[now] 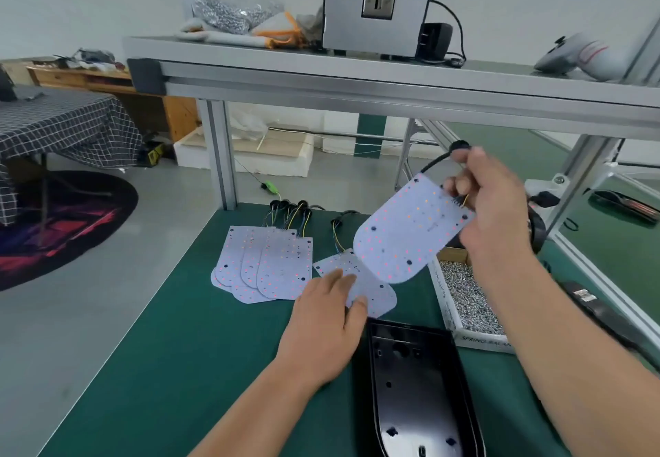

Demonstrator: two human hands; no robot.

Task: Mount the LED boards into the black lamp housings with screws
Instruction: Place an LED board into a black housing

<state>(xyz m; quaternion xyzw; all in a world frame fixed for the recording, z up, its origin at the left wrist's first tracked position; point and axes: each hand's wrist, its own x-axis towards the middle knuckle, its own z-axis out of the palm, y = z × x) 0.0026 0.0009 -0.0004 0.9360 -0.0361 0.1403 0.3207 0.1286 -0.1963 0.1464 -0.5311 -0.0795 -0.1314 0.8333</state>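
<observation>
The step in hand looks like picking 1 LED board for the housing: no board sits in the black lamp housing (418,385) yet, and no screw has been taken from the box of screws (468,299). The right hand (489,199) holds the lifted LED board (403,238) in the air above the tabletop (178,349), its fingers curled and pinching the board at its straight, wired edge. The rounded end tilts down toward the left, and the black cable (434,164) arches up from beside the fingers. The left hand (328,317) lies palm down with straight fingers spread on a second LED board (378,301) that rests flat on the tabletop, apparently steadying it while the first comes free. The raised board overlaps this one in the view; whether they touch I cannot tell. A pile of LED boards (271,263) lies further left, their wires trailing toward the far edge. The housing lies open side up, near the person and just beside the left wrist, with the screw box at its right. The next move, as I judge it, calls for bringing the board down and toward the person, turning it so its rounded end matches the housing's rounded end. The cable probably has to pass through 1 of the openings in the housing floor before the board seats and its holes meet the mounts.
</observation>
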